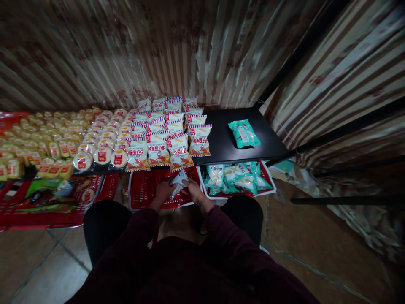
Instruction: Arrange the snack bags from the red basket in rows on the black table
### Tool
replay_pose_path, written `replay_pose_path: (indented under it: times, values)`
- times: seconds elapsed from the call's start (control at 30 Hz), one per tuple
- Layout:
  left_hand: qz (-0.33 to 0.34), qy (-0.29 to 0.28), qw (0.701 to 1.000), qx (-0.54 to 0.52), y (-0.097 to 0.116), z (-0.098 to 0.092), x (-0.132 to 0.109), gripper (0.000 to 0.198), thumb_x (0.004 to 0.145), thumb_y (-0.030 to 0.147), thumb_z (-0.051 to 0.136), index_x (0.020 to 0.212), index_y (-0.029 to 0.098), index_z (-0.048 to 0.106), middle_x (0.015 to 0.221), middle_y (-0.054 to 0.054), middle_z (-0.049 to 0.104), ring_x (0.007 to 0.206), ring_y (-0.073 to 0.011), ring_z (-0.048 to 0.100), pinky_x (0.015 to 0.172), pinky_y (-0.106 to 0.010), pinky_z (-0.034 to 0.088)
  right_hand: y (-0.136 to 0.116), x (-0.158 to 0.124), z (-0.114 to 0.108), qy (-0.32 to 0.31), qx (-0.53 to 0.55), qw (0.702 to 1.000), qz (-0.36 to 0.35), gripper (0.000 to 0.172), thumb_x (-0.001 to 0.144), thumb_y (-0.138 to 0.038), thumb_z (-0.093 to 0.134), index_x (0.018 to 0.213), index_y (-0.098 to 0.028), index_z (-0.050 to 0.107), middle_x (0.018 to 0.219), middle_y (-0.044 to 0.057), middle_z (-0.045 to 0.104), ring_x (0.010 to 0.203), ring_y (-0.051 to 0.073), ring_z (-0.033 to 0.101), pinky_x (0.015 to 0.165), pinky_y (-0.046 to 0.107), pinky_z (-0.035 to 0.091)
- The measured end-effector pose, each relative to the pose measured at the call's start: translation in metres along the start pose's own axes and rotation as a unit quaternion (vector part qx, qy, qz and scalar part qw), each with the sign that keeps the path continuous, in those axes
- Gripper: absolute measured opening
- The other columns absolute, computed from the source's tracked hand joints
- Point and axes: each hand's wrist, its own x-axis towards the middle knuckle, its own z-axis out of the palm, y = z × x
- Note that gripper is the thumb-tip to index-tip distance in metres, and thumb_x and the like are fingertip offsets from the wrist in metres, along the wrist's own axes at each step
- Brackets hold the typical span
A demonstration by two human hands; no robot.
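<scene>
Both my hands grip one small whitish snack bag (179, 182) over a red basket (144, 185). My left hand (163, 192) has its fingers closed on the bag's left side. My right hand (193, 192) pinches the right side, and parts of its fingers are hard to make out in the dim light. Just beyond, on the black shelf (218, 145), stand rows of white snack bags (180, 153) with red lettering and striped edges. One teal snack bag (244, 133) lies apart on the shelf's right half.
A second basket (270, 181) beside my right hand holds several teal bags (247, 182). Round packaged crackers (103, 155) and yellow packaged cakes (53, 148) fill the shelf's left. Another red basket (76, 217) holds mixed packets. Black metal bars (341, 126) and patterned curtains (152, 46) surround the shelf.
</scene>
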Motion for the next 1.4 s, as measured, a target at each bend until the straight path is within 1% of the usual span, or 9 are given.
replay_pose_path:
  times: [0.1,0.2,0.37,0.73,0.97,1.07,1.17,1.3,1.4]
  values:
    - [0.043,0.017,0.998,-0.052,0.006,-0.004,-0.011,0.053,0.086,0.044,0.047,0.132,0.019,0.050,0.127,-0.013,0.060,0.117,-0.0264,0.056,0.097,-0.032,0.040,-0.004,-0.006,-0.002,0.015,0.020,1.000,-0.016,0.016,0.083,-0.030,0.056,0.096,-0.021,0.056,0.097,0.003,0.067,0.080,0.013,0.065,0.063,0.024,0.057]
    - [0.069,0.033,0.990,-0.115,0.011,-0.002,-0.022,0.074,0.078,0.043,0.060,0.141,0.015,0.035,0.137,-0.018,0.049,0.125,-0.0309,0.047,0.101,-0.037,0.036,-0.010,-0.011,-0.002,0.020,0.023,0.999,-0.035,0.017,0.083,-0.035,0.055,0.090,-0.019,0.058,0.089,0.004,0.067,0.076,0.013,0.065,0.059,0.023,0.056]
    - [0.129,0.051,0.985,-0.104,0.015,0.004,-0.037,0.088,0.072,0.027,0.065,0.146,0.014,0.019,0.144,-0.020,0.037,0.132,-0.0290,0.038,0.106,-0.037,0.032,-0.022,-0.017,-0.003,0.043,0.002,0.998,-0.050,0.021,0.078,-0.038,0.061,0.084,-0.018,0.057,0.075,0.002,0.065,0.065,0.012,0.062,0.052,0.021,0.054]
    - [0.205,0.003,0.972,-0.117,-0.002,0.001,-0.050,0.075,0.072,0.024,0.059,0.142,0.019,0.035,0.143,-0.011,0.044,0.127,-0.0269,0.045,0.106,-0.036,0.035,-0.031,-0.030,-0.020,0.058,-0.087,0.991,-0.085,0.011,0.075,-0.025,0.060,0.068,-0.017,0.057,0.052,-0.002,0.056,0.043,0.009,0.050,0.039,0.019,0.043]
    - [0.223,-0.065,0.952,-0.201,0.005,-0.023,-0.059,0.072,0.070,0.025,0.059,0.139,0.018,0.042,0.132,-0.008,0.056,0.119,-0.0275,0.052,0.101,-0.038,0.039,-0.045,-0.043,-0.031,0.009,-0.121,0.987,-0.103,0.048,0.077,-0.063,0.055,0.064,-0.017,0.060,0.046,0.002,0.057,0.042,0.012,0.052,0.041,0.022,0.041]
    - [0.209,-0.099,0.931,-0.282,0.009,-0.034,-0.067,0.067,0.068,0.026,0.061,0.133,0.017,0.049,0.129,-0.008,0.059,0.114,-0.0261,0.054,0.099,-0.036,0.040,-0.051,-0.053,-0.038,-0.015,-0.096,0.992,-0.084,0.058,0.078,-0.071,0.047,0.068,-0.015,0.062,0.054,0.005,0.063,0.046,0.012,0.056,0.043,0.021,0.042]
    - [0.159,-0.150,0.886,-0.408,0.011,-0.035,-0.075,0.061,0.068,0.034,0.062,0.127,0.017,0.054,0.119,-0.008,0.064,0.104,-0.0237,0.060,0.092,-0.035,0.045,-0.056,-0.063,-0.044,-0.029,-0.057,0.995,-0.080,0.051,0.080,-0.064,0.050,0.078,-0.015,0.064,0.061,0.004,0.066,0.048,0.010,0.056,0.046,0.020,0.042]
    - [0.078,-0.203,0.820,-0.529,0.016,-0.028,-0.081,0.056,0.064,0.045,0.064,0.111,0.015,0.060,0.098,-0.009,0.069,0.091,-0.0224,0.064,0.081,-0.033,0.049,-0.054,-0.070,-0.049,-0.013,-0.031,0.988,-0.150,0.038,0.072,-0.055,0.065,0.079,-0.017,0.063,0.063,-0.001,0.064,0.052,0.008,0.054,0.051,0.019,0.042]
    - [0.066,-0.216,0.817,-0.531,0.020,-0.026,-0.083,0.048,0.061,0.050,0.062,0.093,0.014,0.064,0.089,-0.009,0.069,0.085,-0.0224,0.064,0.078,-0.033,0.050,-0.050,-0.069,-0.050,0.007,-0.019,0.979,-0.203,0.039,0.063,-0.052,0.072,0.080,-0.018,0.063,0.068,-0.002,0.065,0.058,0.009,0.055,0.057,0.020,0.044]
